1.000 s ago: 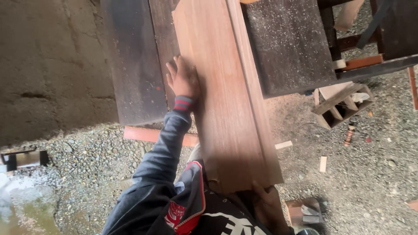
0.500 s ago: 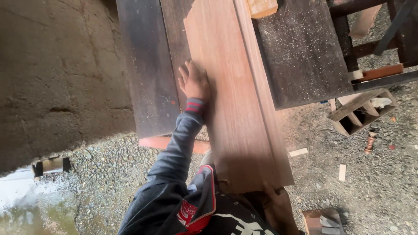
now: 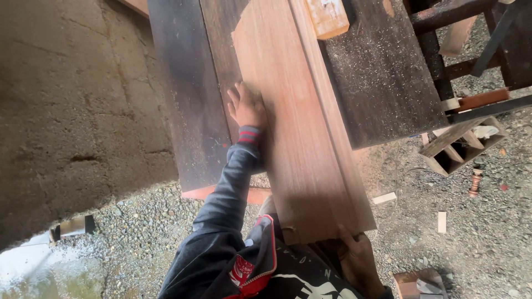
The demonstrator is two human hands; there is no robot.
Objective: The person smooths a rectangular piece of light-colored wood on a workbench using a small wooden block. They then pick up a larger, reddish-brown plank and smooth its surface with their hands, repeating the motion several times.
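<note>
Plank on workbench, left hand flat on top, right hand at near end

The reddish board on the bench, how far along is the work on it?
Done, by its look: the reddish board lies flat on the dark workbench, its face smooth, sawdust scattered about. In hand: the left hand presses flat on its left edge and the right hand grips the near end. No tool is on it, so what is left cannot be told.
</note>
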